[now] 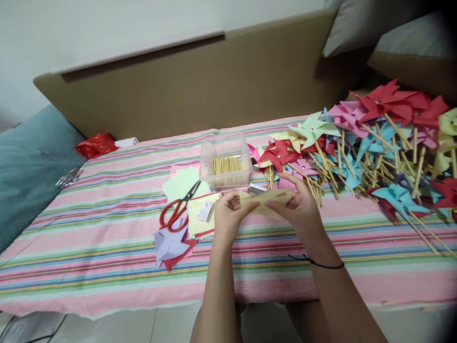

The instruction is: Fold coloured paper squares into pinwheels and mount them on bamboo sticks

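Between my two hands is a piece of pale yellow paper (269, 201), held up over the striped cloth. My left hand (230, 209) pinches its left side between thumb and fingers. On its right side, my right hand (300, 205) grips it with the thumb in front, one finger raised. Just beyond stands a clear plastic box (224, 178) holding several short wooden sticks (228, 166). To the left of my hands lie red-handled scissors (178, 209), partly over coloured paper sheets (178, 183). A small white box (205, 211) rests on yellow squares (193, 221).
Many finished paper pinwheels (350, 143) on sticks are heaped at the right. Cut purple paper (169, 245) lies front left. A red plastic bag (96, 145) and a white item (126, 142) sit at the back left. Behind is a brown backrest (200, 85).
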### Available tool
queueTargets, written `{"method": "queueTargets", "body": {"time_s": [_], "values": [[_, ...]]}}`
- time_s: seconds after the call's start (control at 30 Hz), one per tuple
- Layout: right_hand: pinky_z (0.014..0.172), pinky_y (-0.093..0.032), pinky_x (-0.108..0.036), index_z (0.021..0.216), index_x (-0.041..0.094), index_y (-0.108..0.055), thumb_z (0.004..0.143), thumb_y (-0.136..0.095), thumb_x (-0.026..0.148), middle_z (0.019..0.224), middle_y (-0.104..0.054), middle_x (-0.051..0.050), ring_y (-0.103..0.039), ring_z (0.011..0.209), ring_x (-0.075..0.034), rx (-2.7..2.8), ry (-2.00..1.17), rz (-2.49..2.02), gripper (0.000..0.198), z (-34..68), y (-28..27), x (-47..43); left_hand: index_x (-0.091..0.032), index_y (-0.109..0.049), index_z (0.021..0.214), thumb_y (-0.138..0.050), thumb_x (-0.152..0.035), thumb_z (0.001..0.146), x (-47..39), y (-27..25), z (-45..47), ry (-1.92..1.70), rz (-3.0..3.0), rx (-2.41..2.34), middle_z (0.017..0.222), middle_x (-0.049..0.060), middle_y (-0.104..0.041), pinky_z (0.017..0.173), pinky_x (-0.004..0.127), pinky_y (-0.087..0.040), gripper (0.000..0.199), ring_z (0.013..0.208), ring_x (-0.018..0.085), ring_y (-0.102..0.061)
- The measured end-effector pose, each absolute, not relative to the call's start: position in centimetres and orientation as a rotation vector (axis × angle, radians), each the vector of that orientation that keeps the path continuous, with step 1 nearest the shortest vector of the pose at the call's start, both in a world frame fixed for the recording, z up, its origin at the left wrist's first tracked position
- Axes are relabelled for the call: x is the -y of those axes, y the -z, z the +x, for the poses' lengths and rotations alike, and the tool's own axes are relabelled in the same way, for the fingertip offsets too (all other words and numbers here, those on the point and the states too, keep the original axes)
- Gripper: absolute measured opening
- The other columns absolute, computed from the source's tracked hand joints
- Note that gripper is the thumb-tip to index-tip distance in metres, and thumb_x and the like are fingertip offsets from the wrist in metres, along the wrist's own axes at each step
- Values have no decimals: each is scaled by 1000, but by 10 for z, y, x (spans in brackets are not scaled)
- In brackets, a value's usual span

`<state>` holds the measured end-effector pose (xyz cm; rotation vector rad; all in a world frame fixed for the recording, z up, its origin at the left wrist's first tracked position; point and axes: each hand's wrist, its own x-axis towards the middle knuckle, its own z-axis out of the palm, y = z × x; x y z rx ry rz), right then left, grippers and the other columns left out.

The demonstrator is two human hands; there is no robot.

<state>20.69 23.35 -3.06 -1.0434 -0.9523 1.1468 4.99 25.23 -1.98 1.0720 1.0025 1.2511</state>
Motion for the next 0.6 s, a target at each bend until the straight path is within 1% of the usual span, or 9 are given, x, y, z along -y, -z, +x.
{"method": "queueTargets", "body": {"time_s": [0.07, 0.13, 0.2, 0.23, 0.33, 0.43, 0.5, 0.6], "values": [[75, -56, -37, 111, 28, -59, 60, -84, 27, 75, -71, 0, -69, 79, -22, 1027, -1052, -998, 56, 209, 29, -233, -18, -66, 69, -79, -14, 58, -253, 19, 47, -1324, 1167, -992, 70, 0, -67, 70, 27, -49, 17, 69, 14, -62], [84, -53, -42, 94, 26, -67, 64, -81, 28, 72, -69, -2, -68, 93, -26, 1105, -946, -960, 34, 212, 28, -232, -19, -65, 65, -72, -8, 60, -253, 18, 43, -1374, 1293, -974, 70, 1, -65, 73, 28, -48, 14, 72, 15, -61], [93, -49, -46, 85, 27, -70, 70, -77, 29, 67, -68, -3, -63, 107, -29, 1158, -850, -939, 17, 213, 27, -232, -19, -66, 64, -67, -4, 62, -254, 17, 39, -1397, 1399, -953, 72, 2, -64, 75, 29, -46, 15, 76, 16, -59], [96, -46, -48, 84, 28, -70, 72, -75, 29, 65, -67, -3, -61, 111, -29, 1175, -812, -929, 12, 213, 27, -232, -20, -66, 63, -65, -3, 62, -254, 17, 38, -1411, 1435, -938, 72, 2, -63, 76, 29, -46, 17, 77, 17, -58], [98, -44, -49, 82, 30, -71, 75, -74, 30, 63, -68, -2, -58, 114, -29, 1200, -765, -904, 8, 212, 26, -231, -21, -66, 62, -63, -1, 62, -253, 18, 36, -1454, 1481, -910, 70, 2, -60, 79, 30, -45, 21, 83, 18, -57], [96, -45, -50, 77, 30, -70, 74, -75, 37, 60, -68, -3, -57, 115, -31, 1191, -760, -924, 9, 212, 24, -230, -22, -65, 62, -63, -1, 63, -253, 18, 36, -1481, 1500, -900, 68, 2, -59, 81, 31, -45, 21, 85, 19, -56], [96, -45, -50, 76, 30, -70, 74, -75, 39, 60, -68, -4, -57, 116, -31, 1184, -762, -926, 11, 211, 24, -229, -21, -64, 62, -64, -2, 64, -254, 18, 36, -1498, 1513, -883, 68, 2, -58, 79, 30, -45, 20, 83, 18, -56], [95, -46, -48, 76, 31, -70, 73, -76, 36, 61, -69, -3, -56, 117, -31, 1173, -769, -912, 8, 212, 25, -229, -21, -62, 64, -65, -2, 65, -254, 18, 35, -1505, 1526, -854, 68, 0, -57, 76, 29, -43, 20, 78, 17, -54]]}}
